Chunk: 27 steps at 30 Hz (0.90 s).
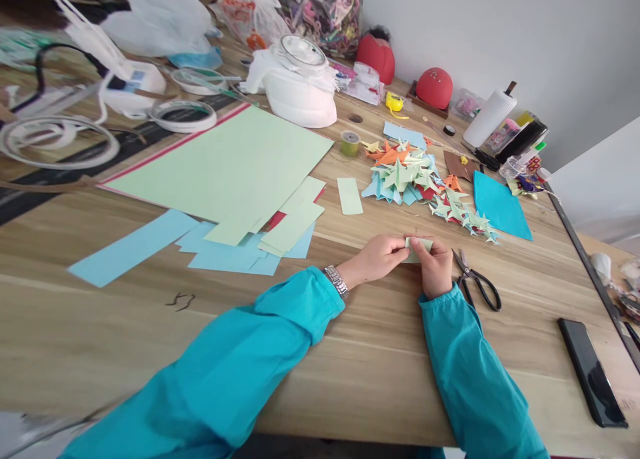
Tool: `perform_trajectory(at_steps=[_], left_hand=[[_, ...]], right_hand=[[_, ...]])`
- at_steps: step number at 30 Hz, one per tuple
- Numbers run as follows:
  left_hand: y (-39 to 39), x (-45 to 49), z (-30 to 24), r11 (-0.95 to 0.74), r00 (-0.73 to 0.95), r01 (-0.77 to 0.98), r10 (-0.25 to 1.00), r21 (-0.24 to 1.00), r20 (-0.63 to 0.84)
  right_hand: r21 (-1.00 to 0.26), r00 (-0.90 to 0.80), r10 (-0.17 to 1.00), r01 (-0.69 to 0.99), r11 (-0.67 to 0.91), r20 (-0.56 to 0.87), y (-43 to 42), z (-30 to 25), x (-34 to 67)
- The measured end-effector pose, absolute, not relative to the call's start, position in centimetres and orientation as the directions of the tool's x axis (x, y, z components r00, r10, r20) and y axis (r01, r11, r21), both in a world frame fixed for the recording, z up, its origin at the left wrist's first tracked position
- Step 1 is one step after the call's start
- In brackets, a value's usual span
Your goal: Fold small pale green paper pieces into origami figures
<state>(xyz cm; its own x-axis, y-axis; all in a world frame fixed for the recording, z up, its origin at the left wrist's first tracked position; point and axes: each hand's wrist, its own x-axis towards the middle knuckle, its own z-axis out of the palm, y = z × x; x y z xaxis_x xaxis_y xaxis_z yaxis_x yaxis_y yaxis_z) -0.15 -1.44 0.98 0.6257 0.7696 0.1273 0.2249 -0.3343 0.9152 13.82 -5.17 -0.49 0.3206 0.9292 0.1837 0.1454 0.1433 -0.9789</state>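
Between my two hands is a small piece of light green paper (419, 244), pinched at both sides just above the wooden table. My left hand (377, 258) has its fingers closed on the paper's left edge. My right hand (436, 266) grips the other side, thumb on top. Fingers cover much of the paper, so its folds are hard to make out. Black-handled scissors (477, 282) lie right beside my right hand. Beyond my hands rests a loose light green paper strip (349, 196). A pile of folded paper stars (400, 172) in green, blue and orange spreads behind it.
Left of my hands lie a large green sheet (225, 162) and blue paper strips (135, 246). A phone (593, 372) sits at the right. Farther back are a turquoise sheet (501, 206), a spool (349, 143), tape rolls (184, 114) and a yellow tape measure (394, 102).
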Motion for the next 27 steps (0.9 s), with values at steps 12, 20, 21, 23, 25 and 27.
perform_trajectory(at_steps=[12,20,21,23,25,27], left_hand=[[-1.3,-0.1,0.8,-0.359,0.623,0.141,0.756,0.923,0.199],[-1.6,0.2,0.3,-0.557,0.618,0.208,0.712,0.804,0.333],[-1.8,0.2,0.2,-0.608,0.619,0.233,0.695,0.759,0.367],[-2.1,0.3,0.1,-0.694,0.626,0.292,0.659,0.658,0.418],[-2.5,0.4,0.0,-0.74,0.634,0.346,0.637,0.577,0.438],[-2.8,0.5,-0.1,-0.763,0.635,0.392,0.629,0.515,0.448]], right_hand=[[-0.995,0.38,0.923,-0.053,0.086,0.059,-5.1,-0.5,13.5],[-0.993,0.4,0.916,-0.094,0.074,0.03,-4.9,-0.7,13.7],[-0.993,0.402,0.915,-0.097,0.073,0.028,-4.9,-0.7,13.8],[-0.992,0.402,0.915,-0.105,0.073,0.025,-5.0,-0.8,13.9],[-0.99,0.397,0.917,-0.119,0.075,0.021,-5.0,-0.8,13.9],[-0.988,0.396,0.918,-0.13,0.079,0.022,-5.0,-0.8,13.9]])
